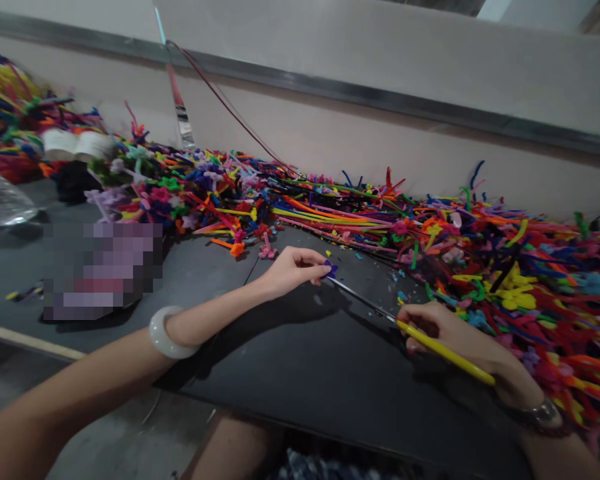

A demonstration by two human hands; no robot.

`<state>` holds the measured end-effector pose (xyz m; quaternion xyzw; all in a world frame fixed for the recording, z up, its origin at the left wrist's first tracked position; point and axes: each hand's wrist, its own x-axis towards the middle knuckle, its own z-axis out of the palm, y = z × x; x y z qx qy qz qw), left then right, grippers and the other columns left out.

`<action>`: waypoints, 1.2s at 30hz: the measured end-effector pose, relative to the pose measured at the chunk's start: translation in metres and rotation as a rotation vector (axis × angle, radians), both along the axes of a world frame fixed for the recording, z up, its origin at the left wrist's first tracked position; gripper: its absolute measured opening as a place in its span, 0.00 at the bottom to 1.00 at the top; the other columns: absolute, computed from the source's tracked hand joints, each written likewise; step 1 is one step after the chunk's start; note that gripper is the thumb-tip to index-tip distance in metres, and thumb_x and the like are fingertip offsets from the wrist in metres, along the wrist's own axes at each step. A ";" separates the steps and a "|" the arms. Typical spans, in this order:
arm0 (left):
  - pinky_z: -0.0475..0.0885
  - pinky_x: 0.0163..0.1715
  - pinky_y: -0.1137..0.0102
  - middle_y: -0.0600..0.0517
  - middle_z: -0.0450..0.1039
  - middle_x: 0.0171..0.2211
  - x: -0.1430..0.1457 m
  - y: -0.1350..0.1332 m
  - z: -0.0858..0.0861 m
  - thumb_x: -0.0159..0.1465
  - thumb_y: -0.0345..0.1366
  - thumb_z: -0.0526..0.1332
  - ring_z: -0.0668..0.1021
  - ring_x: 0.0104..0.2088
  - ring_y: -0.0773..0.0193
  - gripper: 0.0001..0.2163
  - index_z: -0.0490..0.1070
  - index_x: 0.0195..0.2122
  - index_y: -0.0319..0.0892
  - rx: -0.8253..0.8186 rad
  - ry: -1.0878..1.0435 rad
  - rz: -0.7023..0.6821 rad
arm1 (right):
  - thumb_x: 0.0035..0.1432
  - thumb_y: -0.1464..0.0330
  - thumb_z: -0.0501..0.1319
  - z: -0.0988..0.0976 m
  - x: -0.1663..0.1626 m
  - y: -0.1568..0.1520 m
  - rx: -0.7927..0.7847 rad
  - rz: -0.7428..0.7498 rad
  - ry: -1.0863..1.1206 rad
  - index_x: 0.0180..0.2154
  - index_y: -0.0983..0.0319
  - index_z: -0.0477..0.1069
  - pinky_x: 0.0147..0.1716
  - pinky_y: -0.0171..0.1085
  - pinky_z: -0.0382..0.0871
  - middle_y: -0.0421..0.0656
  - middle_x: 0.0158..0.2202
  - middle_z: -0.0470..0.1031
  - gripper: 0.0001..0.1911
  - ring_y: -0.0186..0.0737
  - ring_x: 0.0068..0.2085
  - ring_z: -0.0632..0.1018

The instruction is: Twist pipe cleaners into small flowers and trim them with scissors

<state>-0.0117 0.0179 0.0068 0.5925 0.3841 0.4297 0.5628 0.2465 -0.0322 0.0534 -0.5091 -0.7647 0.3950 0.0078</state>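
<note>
My left hand (296,270) pinches a small purple pipe-cleaner flower (331,269) between thumb and fingertips, above the dark table. In my right hand (443,327) is a long thin yellow-handled metal tool (445,355). Its slim metal end reaches up and left to the purple flower; whether the tip grips it or only touches it, I cannot tell. The yellow handle sticks out past the wrist. Beyond my left hand, a pink pipe-cleaner flower (268,248) lies on the table, with an orange flower (237,249) to its left.
Colourful pipe cleaners (330,217) and finished flowers heap along the back and right of the table (280,380). Clippings scatter near my hands. White rolls (60,143) and a clear plastic object (3,197) stand at left. A blurred-out object (105,267) lies nearer. A cable (220,100) hangs behind.
</note>
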 end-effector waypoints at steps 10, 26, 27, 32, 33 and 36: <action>0.64 0.23 0.76 0.55 0.68 0.17 0.000 0.003 -0.003 0.49 0.35 0.60 0.69 0.19 0.73 0.07 0.70 0.27 0.36 0.008 0.003 0.023 | 0.48 0.63 0.56 -0.006 0.006 0.003 0.001 0.006 0.015 0.25 0.63 0.64 0.20 0.29 0.57 0.38 0.20 0.68 0.09 0.32 0.23 0.68; 0.71 0.31 0.73 0.51 0.72 0.24 0.000 0.005 -0.004 0.48 0.32 0.62 0.75 0.27 0.68 0.10 0.67 0.32 0.35 -0.107 -0.165 0.017 | 0.46 0.58 0.57 -0.009 0.001 0.005 0.368 0.014 -0.163 0.30 0.62 0.61 0.21 0.30 0.56 0.38 0.24 0.64 0.14 0.32 0.24 0.63; 0.71 0.31 0.73 0.52 0.72 0.24 0.000 0.005 -0.004 0.48 0.32 0.62 0.75 0.27 0.68 0.09 0.67 0.31 0.35 -0.111 -0.171 0.016 | 0.46 0.58 0.58 -0.010 0.001 0.004 0.367 0.017 -0.155 0.29 0.62 0.60 0.21 0.30 0.56 0.37 0.23 0.64 0.14 0.32 0.24 0.63; 0.71 0.31 0.73 0.53 0.72 0.24 0.000 0.005 -0.006 0.49 0.31 0.61 0.75 0.26 0.69 0.09 0.67 0.31 0.36 -0.107 -0.178 -0.011 | 0.46 0.58 0.58 -0.015 0.002 0.006 0.387 0.019 -0.143 0.26 0.61 0.58 0.20 0.30 0.55 0.36 0.21 0.61 0.15 0.31 0.23 0.62; 0.71 0.31 0.73 0.53 0.72 0.24 0.000 0.005 -0.006 0.49 0.30 0.61 0.75 0.26 0.69 0.08 0.67 0.31 0.36 -0.104 -0.179 -0.015 | 0.46 0.58 0.58 -0.015 0.003 0.006 0.392 0.020 -0.143 0.26 0.61 0.58 0.20 0.30 0.55 0.36 0.21 0.61 0.14 0.31 0.23 0.62; 0.71 0.31 0.73 0.53 0.72 0.23 0.000 0.005 -0.007 0.49 0.30 0.61 0.75 0.26 0.70 0.08 0.67 0.31 0.36 -0.101 -0.190 -0.014 | 0.46 0.59 0.58 -0.015 0.002 0.006 0.395 0.029 -0.142 0.25 0.61 0.57 0.20 0.30 0.54 0.36 0.21 0.60 0.14 0.31 0.22 0.61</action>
